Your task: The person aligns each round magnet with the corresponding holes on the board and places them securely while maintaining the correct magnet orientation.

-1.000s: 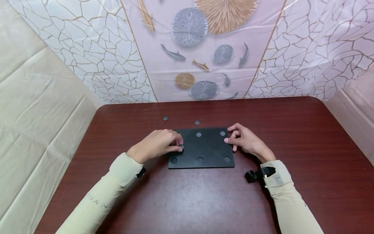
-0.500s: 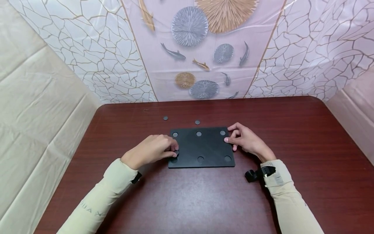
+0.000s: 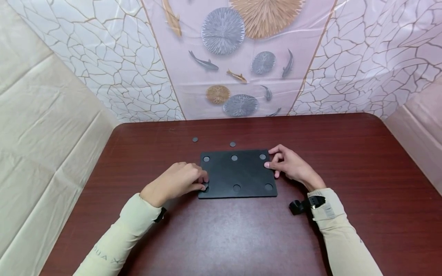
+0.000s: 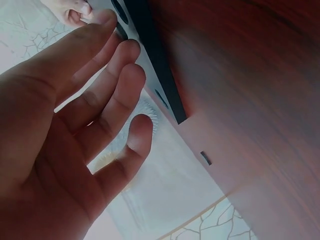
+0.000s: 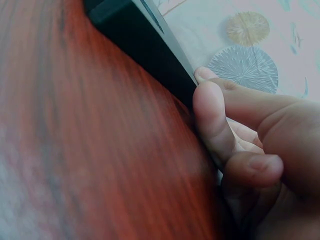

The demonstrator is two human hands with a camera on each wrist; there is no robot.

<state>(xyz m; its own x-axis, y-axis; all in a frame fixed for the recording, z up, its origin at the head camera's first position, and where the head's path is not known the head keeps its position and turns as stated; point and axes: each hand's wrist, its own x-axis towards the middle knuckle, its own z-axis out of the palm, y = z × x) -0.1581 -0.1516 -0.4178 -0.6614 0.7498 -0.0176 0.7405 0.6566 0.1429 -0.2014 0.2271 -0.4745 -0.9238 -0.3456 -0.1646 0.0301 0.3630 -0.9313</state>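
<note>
A black rectangular board (image 3: 238, 172) with round recesses lies on the table. Each recess along its far row holds a small grey disc (image 3: 234, 158); the near-row recesses in the middle and at right look dark and bare. My left hand (image 3: 181, 180) is over the board's near left corner, pinching a dark round disc (image 4: 121, 31) between thumb and fingertips right at the recess there. The hand partly hides that recess and the disc. At the board's right edge, my right hand (image 3: 288, 164) grips with the thumb on top and curled fingers (image 5: 212, 112) against the side.
Two loose dark discs, one farther left (image 3: 195, 139) and one behind the board's middle (image 3: 233, 144), lie on the reddish-brown table (image 3: 228, 234). A patterned backdrop (image 3: 241, 76) rises beyond the far edge, and pale cloth (image 3: 58, 138) hangs at the left.
My left hand has moved toward me and slightly left with the disc, from above the board's left part to the near left recess, uncovering the far left disc. The right hand stays put.
</note>
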